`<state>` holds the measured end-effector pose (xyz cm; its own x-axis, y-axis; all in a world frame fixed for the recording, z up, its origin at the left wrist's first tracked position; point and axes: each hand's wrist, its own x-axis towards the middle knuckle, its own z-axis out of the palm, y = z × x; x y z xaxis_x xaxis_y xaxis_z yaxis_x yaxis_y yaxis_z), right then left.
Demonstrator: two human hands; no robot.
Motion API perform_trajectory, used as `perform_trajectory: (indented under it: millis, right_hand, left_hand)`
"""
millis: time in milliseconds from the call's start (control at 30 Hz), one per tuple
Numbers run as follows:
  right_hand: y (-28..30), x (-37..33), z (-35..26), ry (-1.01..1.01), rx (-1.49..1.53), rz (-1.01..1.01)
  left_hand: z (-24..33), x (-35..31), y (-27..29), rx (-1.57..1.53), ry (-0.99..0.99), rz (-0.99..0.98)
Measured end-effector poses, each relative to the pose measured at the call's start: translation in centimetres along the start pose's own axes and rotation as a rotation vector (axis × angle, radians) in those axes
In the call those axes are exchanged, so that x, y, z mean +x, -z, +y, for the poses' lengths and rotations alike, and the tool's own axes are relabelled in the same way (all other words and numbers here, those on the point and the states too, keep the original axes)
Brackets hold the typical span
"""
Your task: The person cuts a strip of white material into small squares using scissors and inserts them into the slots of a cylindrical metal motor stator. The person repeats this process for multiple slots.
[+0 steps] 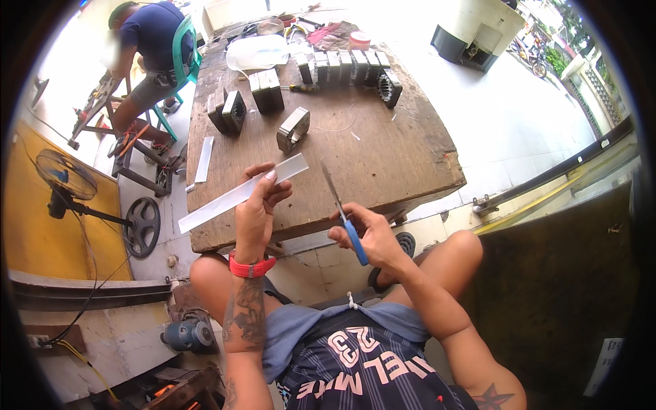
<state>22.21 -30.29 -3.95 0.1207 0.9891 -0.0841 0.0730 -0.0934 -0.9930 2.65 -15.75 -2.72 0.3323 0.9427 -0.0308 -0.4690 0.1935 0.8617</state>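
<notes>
- Illumination: bright; strongest at top and upper right.
- Pale floor (506,130): overexposed, detail washed out.
- Wooden table (393,160): well lit, shadows soft.
- White strip (225,202): bright, outline legible.
- Dark surface (547,294), lower right: dim, detail poor.
- Fisheye distortion: edges curve near rim; corners black.

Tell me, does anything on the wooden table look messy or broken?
A bit messy, yes. Small white scraps lie loose on the tabletop, like leftover bits, and one metal ring sits apart from the row of metal blocks. At the far end, a pink cloth is crumpled. I can't see anything clearly broken or spilled.
</notes>
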Motion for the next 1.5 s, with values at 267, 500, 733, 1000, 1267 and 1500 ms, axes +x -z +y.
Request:
perform_trajectory:
  millis: [267, 500, 733, 1000, 1267, 1500]
  right_hand:
    - [-1.5, -0.7, 0.1, -0.052, -0.202, -0.037]
    - [-2.0, 0.1, 0.4, -0.036, -0.122, -0.001]
    - [-1.9, 0.2, 0.4, -0.07, -0.159, -0.026]
    - [-1.8, 0.2, 0.5, -0.09, -0.169, -0.029]
    - [-1.8, 0.2, 0.4, -0.094, -0.163, -0.033]
    - [-1.9, 0.3, 0.6, -0.055, -0.18, -0.025]
  left_hand:
    - [-0.2, -1.4, -0.9, 0.06, 0.064, -0.007]
    - [-0.9, -1.8, -1.1, 0.055, 0.078, -0.032]
    - [-1.0, -1.7, -0.8, 0.068, 0.098, -0.023]
    - [-1.2, -1.6, -0.8, 0.06, 0.092, -0.031]
    - [-1.5, -1.6, -0.9, 0.046, 0.097, -0.022]
    - [-1.4, -1.7, -0.8, 0.054, 0.108, -0.033]
